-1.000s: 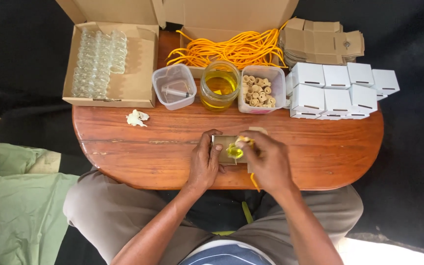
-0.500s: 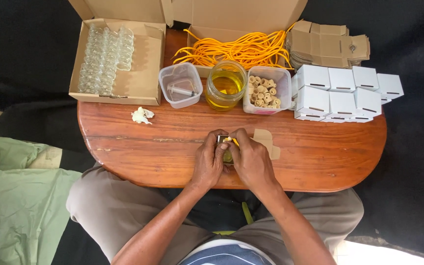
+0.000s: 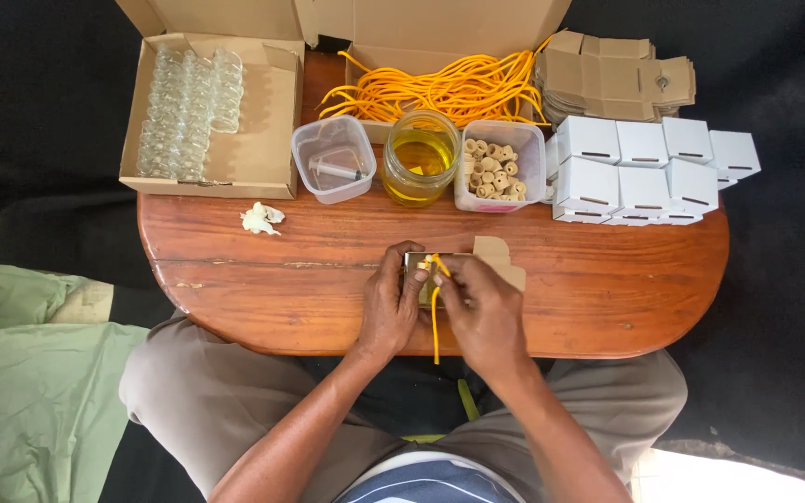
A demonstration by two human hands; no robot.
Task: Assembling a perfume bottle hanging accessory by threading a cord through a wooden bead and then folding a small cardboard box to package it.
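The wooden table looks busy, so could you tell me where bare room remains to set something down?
Bare wood lies right of the right hand, below the white boxes, and left of the left hand, below the white scrap. The table's back edge is crowded.

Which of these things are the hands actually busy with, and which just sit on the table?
In hand: left hand, right hand, small box, orange cord.

Lying about: cord pile, oil jar, cork tub, syringe tub, white boxes, glass vials.

Place: a small home craft-packing station.
Surface: an oval wooden table [image 3: 235,270] over dark cloth.
Supplies: far left, a carton of glass vials [image 3: 188,107]; far right, folded white boxes [image 3: 645,168].
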